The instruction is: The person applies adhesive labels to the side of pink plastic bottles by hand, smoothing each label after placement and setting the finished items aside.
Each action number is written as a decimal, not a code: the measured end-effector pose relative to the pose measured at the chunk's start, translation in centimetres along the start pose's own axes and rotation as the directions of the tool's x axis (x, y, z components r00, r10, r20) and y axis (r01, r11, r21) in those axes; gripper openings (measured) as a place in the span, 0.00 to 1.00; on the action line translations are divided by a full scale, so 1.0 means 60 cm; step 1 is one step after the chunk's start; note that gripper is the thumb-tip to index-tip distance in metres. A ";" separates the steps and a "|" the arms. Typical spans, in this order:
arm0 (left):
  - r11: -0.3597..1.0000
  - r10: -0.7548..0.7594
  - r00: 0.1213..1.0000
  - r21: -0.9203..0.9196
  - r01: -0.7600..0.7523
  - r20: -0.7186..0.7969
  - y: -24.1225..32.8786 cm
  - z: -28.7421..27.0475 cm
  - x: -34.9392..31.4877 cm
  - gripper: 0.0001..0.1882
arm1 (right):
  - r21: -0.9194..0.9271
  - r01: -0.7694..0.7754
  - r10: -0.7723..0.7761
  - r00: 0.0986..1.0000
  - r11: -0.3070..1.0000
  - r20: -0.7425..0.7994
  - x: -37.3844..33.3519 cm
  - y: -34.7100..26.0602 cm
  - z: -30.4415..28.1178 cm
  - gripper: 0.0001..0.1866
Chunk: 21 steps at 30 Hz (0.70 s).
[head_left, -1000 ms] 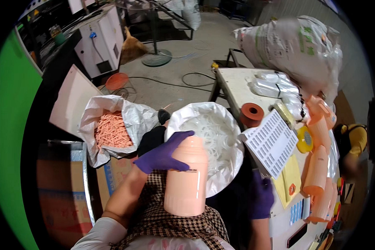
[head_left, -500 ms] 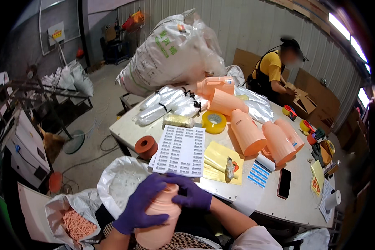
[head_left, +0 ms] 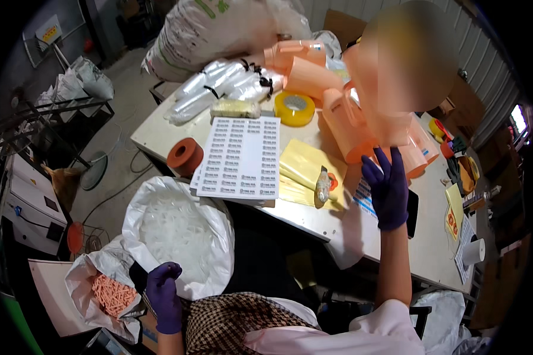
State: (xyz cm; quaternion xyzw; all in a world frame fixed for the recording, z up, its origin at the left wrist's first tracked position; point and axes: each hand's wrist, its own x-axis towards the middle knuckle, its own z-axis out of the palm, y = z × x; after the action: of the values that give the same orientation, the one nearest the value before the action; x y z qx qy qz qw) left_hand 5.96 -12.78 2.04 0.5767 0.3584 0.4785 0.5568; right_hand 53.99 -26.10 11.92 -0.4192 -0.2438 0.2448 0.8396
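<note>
My right hand [head_left: 388, 192], in a purple glove, reaches over the table with its fingers stretched apart. Its fingertips are at the lower end of a peach plastic bottle [head_left: 394, 131], whose upper part is blurred; whether they touch it I cannot tell. Beside it lie another peach bottle [head_left: 346, 127] and several more. Low at the left, my left hand [head_left: 164, 299], gloved too, has its fingers curled together at the edge of a white bag [head_left: 219, 236] of clear plastic pieces [head_left: 175, 231]. Anything inside those fingers is hidden.
A sack of small peach rods [head_left: 112, 296] stands at lower left. On the table [head_left: 314, 222] are label sheets [head_left: 237, 157], a brown roll [head_left: 185, 155], yellow tape [head_left: 294, 108], yellow bags [head_left: 305, 160] and a phone [head_left: 413, 213]. A large sack [head_left: 207, 35] rises behind.
Both hands held a bottle near my lap; now they are apart. My right hand has moved up and right to the bottles, my left hand down and left. The view has tilted downward.
</note>
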 end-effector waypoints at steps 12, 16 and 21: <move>0.814 -0.078 0.992 0.581 0.004 0.102 -0.146 -0.061 -0.024 0.16 | -0.860 -0.429 0.711 0.510 -0.277 -0.484 -0.473 0.586 -0.386 0.33; 0.668 -0.059 0.986 0.740 -0.078 0.158 -0.150 -0.065 -0.027 0.16 | -0.868 -0.330 0.760 0.429 -0.371 -0.488 -0.472 0.644 -0.405 0.34; 0.669 -0.060 0.982 0.738 -0.092 0.177 -0.149 -0.045 -0.015 0.17 | -0.857 -0.328 0.744 0.431 -0.397 -0.510 -0.453 0.652 -0.394 0.32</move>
State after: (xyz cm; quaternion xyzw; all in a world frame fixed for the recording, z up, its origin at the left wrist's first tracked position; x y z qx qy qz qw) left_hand 4.23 -11.74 -7.13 0.7983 0.4634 0.2401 0.3004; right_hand 39.75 -35.95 -38.37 -0.8625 -0.2085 0.4611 0.0010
